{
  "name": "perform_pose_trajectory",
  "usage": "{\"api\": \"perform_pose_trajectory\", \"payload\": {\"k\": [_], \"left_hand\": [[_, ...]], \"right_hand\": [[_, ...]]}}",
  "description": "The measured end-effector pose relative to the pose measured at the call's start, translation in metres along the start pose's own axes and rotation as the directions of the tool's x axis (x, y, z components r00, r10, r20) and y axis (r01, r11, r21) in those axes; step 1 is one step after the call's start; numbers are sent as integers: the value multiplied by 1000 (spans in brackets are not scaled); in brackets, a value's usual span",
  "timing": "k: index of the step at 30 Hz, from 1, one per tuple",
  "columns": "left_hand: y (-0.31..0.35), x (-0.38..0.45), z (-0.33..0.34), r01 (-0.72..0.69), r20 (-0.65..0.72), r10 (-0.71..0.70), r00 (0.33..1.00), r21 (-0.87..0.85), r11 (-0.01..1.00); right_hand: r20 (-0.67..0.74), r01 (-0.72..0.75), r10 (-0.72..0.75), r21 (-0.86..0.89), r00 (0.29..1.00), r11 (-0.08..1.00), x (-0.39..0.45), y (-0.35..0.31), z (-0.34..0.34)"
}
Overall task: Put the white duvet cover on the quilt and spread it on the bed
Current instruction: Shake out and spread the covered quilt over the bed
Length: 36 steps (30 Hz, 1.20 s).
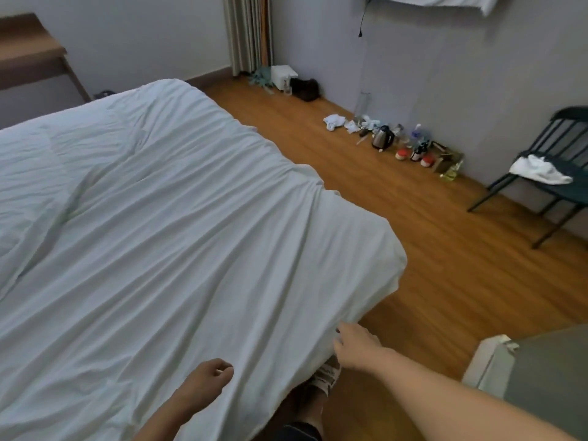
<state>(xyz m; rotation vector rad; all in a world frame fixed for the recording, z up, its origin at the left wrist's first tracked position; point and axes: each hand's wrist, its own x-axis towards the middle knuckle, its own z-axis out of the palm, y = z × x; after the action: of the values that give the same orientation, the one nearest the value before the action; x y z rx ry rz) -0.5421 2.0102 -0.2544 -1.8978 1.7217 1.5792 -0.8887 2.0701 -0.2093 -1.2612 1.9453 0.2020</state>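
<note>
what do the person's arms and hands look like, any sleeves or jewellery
Both arms are bare as far as the frame shows: no sleeves, gloves, watch or bracelets. The left hand and right hand show no rings that can be made out, though the picture is soft.

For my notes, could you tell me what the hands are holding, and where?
The right hand grips the white fabric duvet cover at its near hanging edge; the left hand is curled on top, seemingly holding nothing.

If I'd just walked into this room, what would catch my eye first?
The big white duvet cover spread across the bed fills most of the view, with the right hand gripping its near corner and the left hand curled on the cloth beside it. Next, a clutter around a kettle lines the far wall, near a dark chair.
</note>
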Motion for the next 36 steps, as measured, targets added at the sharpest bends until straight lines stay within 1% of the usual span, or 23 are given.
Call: {"api": "perform_pose_trajectory", "payload": {"k": [3,5,8,11,13,15,19,21,23,25,29,31,33,34,35,36], "left_hand": [[45,44,5,-6,-67,9,998,43,999],[80,66,13,-9,-77,19,997,122,992],[135,96,28,-43,9,42,999,284,958],[192,126,43,-73,69,51,996,359,930],[233,146,54,-80,86,53,995,352,933],[277,166,66,-78,75,56,996,317,945],[368,216,104,-92,-6,95,995,196,976],[413,242,127,-86,-50,92,994,115,990],[457,268,152,-61,-92,64,994,39,997],[497,291,178,-11,-155,7,988,-25,1000],[565,326,219,97,-278,-124,952,-107,989],[590,343,234,166,-287,-188,939,-102,981],[607,355,251,252,-265,-264,928,-78,965],[613,360,259,298,-288,-303,908,-60,953],[617,367,265,345,-344,-331,879,-22,938],[620,374,269,380,-414,-331,848,39,924]], "right_hand": [[-12,26,-27,-18,1000,999,45,29,-57],[-27,28,-28,-14,999,1000,72,48,-96],[-42,13,-13,4,999,1000,105,75,-151],[-70,-8,10,24,998,1000,134,104,-195],[-63,-13,15,29,998,1000,153,126,-220],[-44,2,-1,27,999,1000,176,150,-242],[33,66,-65,-35,997,997,230,197,-285],[67,113,-108,-69,992,991,257,220,-307],[101,185,-175,-103,979,977,282,244,-332],[122,241,-225,-137,967,961,304,269,-361],[175,310,-279,-180,944,934,337,321,-419],[223,339,-290,-228,931,913,356,341,-451],[261,359,-290,-280,921,890,376,351,-479],[269,375,-299,-302,916,876,387,352,-490],[278,393,-311,-317,909,863,399,350,-499],[290,413,-326,-328,900,850,411,346,-508]]}}
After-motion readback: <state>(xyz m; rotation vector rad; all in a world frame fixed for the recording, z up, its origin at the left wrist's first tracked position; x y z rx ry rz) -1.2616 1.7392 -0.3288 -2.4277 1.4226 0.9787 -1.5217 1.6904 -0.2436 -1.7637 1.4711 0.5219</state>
